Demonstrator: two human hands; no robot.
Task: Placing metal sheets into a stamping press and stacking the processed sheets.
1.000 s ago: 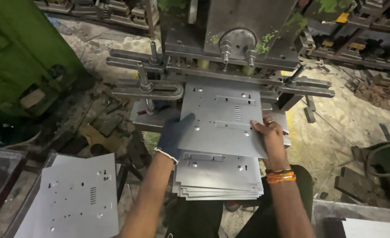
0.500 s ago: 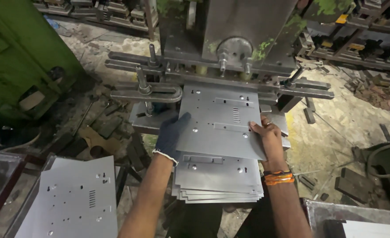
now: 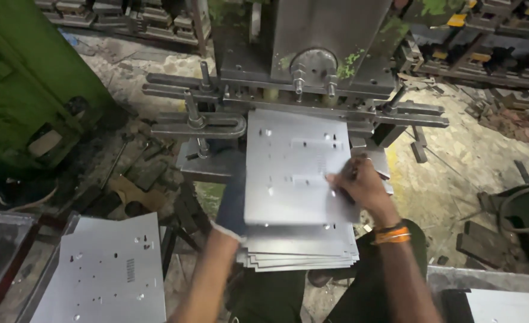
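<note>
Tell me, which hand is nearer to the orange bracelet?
Right. The bracelet sits on the right hand's own wrist; the gloved left hand is across the top sheet.

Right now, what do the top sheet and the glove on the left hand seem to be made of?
The top sheet looks like thin sheet metal, probably steel: dull grey sheen, punched holes and slots. The glove on the left hand seems knitted fabric, dark blue-grey with a pale cuff; blur hides the weave.

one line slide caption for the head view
Gloved left hand and bare right hand hold a punched grey metal sheet above a stack of sheets at a press.
</note>
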